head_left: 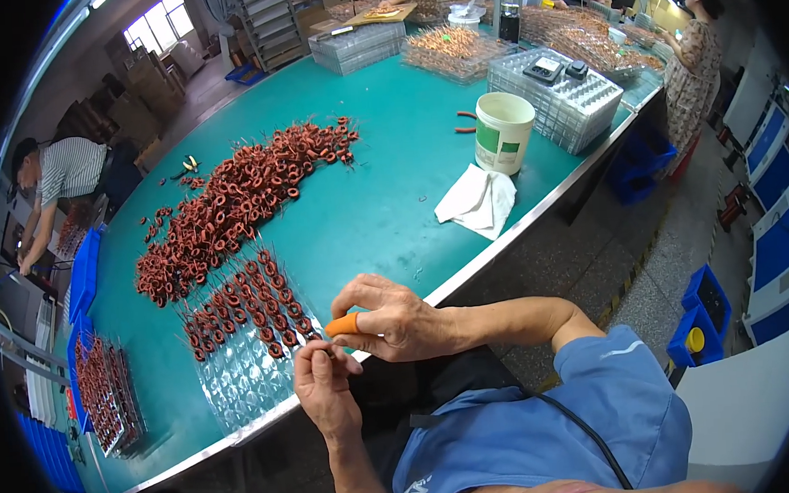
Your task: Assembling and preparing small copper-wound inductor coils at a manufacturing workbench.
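My left hand (328, 395) and my right hand (397, 322) meet at the table's front edge, both closed in a pinch. Between their fingertips is a small dark piece, mostly hidden; it may be one of the reddish-brown wire-wound rings. An orange finger cot (341, 325) covers one finger of my right hand. Just left of my hands lies a clear plastic tray (233, 398) with moulded pockets. Rows of wound rings (259, 298) with thin wire leads fill its far part, while its near pockets are bare. Beyond it spreads a large heap of the same rings (240, 196).
A filled tray stack (112, 395) stands at the left. Pliers with yellow handles (190, 163), red-handled pliers (466, 122), a white bucket (503, 134), a white cloth (480, 202) and clear tray stacks (565, 95) rest on the green table (381, 158). Other people work nearby.
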The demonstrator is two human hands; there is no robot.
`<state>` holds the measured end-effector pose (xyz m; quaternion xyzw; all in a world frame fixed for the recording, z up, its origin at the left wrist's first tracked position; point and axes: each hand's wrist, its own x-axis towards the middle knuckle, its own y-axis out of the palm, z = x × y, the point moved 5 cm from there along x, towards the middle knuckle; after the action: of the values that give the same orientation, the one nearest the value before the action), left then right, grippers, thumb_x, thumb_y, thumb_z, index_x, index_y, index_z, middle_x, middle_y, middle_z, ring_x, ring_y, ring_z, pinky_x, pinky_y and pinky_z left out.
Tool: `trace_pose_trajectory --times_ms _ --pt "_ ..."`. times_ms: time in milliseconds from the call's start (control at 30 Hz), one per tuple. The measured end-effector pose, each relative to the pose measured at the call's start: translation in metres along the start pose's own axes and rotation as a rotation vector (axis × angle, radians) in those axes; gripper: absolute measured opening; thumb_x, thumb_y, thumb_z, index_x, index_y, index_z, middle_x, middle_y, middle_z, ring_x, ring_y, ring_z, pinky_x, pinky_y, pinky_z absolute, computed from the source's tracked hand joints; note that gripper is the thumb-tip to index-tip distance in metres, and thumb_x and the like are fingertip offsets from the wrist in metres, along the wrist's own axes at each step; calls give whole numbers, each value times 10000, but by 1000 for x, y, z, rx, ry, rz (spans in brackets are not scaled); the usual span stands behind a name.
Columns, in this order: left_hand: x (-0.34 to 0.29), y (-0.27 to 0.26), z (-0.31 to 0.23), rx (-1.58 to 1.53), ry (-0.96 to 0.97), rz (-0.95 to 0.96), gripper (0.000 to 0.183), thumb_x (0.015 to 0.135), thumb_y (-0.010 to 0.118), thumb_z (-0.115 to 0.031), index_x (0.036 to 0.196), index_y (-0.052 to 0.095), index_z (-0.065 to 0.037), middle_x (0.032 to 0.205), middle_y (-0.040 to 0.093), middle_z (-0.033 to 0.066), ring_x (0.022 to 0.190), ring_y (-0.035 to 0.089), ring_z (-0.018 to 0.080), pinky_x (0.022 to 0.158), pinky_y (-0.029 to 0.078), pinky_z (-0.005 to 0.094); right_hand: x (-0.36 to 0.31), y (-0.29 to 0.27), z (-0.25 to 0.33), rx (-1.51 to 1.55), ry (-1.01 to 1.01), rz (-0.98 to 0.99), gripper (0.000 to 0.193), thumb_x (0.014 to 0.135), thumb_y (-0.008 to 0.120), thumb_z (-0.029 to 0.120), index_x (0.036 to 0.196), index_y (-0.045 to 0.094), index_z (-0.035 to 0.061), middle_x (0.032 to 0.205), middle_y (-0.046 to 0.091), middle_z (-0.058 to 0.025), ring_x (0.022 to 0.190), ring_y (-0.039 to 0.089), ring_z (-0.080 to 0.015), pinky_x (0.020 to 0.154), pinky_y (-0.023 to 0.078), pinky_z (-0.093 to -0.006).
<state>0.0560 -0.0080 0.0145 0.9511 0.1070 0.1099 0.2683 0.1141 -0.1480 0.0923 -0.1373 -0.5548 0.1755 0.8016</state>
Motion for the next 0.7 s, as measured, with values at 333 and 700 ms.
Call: trace_pose_trajectory --times_ms 333,700 --pt "-22 -10 14 32 -221 34 201 969 528 -159 1085 578 -2 856 584 66 740 593 148 689 494 260 -5 -2 18 -17 119 135 123 744 722 -14 851 669 14 880 612 -103 787 594 -271 670 489 -348" --pt "-22 -20 -3 -43 24 -245 115 946 552 -84 1005 581 10 776 590 69 628 563 147 615 487 260 -26 42 -34 851 836 251 203 886 598 161 901 681 -24 970 628 -50 932 565 -143 852 421 -264"
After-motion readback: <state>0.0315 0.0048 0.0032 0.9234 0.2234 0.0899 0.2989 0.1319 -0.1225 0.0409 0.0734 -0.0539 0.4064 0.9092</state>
